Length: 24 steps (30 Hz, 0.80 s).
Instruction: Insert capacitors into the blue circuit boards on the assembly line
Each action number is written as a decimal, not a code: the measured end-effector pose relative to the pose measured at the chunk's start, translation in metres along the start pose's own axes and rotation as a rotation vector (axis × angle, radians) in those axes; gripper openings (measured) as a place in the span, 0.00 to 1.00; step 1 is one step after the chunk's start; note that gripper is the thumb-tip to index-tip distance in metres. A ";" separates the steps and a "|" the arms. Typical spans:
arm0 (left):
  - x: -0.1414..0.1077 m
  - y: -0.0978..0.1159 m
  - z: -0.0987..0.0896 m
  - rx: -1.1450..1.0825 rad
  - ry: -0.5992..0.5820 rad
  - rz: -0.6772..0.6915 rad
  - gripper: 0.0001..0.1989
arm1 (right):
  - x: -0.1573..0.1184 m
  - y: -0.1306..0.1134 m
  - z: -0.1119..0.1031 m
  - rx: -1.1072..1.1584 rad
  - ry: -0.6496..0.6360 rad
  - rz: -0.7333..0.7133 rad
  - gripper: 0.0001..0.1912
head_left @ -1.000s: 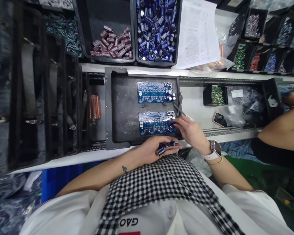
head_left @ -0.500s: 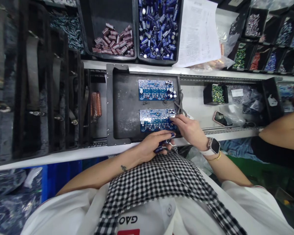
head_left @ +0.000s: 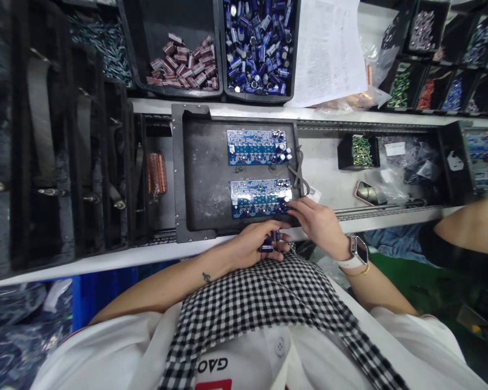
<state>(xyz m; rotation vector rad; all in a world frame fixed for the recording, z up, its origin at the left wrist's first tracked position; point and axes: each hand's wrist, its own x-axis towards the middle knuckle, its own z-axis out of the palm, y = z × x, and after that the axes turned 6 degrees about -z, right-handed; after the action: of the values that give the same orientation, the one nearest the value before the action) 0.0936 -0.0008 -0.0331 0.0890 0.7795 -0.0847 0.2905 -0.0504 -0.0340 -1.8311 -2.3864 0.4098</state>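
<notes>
From the head view, the only one I have, I record two blue circuit boards lying flat inside a black tray (head_left: 203, 173), one beyond the other and apart. The far board (head_left: 248, 149) carries a cluster of upright cans (head_left: 283, 154) at its right end; the near board (head_left: 260, 197) shows fewer there. My left hand (head_left: 248, 248) is half closed, palm partly turned up just outside the tray's near edge, its curled fingers cradling several loose blue cans (head_left: 267, 248). I judge this grip to be a handy supply, kept close so that the other hand need travel little. My right hand (head_left: 324, 223) reaches in with thumb and fingertips drawn nearly together at the near board's right end; whether they have hold of a can, I cannot tell. Its wrist comes in from the side, which appears to leave most of the board in sight. The boards lie the same way round, which would let one be checked against the other. Beyond the tray, a bin of blue cans (head_left: 260, 98) and a bin of brown cans (head_left: 179, 93) stand side by side, sorted by colour, seemingly to avoid mixing. A printed sheet (head_left: 329, 54) lies beside the blue-can bin, presumably within reading distance for reference.
</notes>
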 end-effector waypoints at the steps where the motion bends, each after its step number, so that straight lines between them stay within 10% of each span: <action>1: 0.000 0.000 -0.001 0.006 -0.004 0.004 0.12 | 0.001 0.001 0.002 -0.037 -0.010 -0.008 0.13; 8: -0.002 0.002 0.002 0.065 0.010 0.032 0.08 | 0.001 -0.003 -0.001 -0.181 -0.019 -0.189 0.13; 15: 0.001 0.001 0.012 0.068 0.071 -0.041 0.19 | -0.014 -0.023 -0.021 0.139 0.128 -0.118 0.14; 24: 0.005 -0.001 0.010 0.062 0.015 0.097 0.11 | 0.005 0.010 -0.002 -0.067 0.052 0.067 0.11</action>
<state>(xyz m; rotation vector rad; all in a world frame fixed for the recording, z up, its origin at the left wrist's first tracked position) 0.1040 -0.0030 -0.0301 0.1862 0.7862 -0.0163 0.2987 -0.0425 -0.0347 -1.9300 -2.3368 0.2876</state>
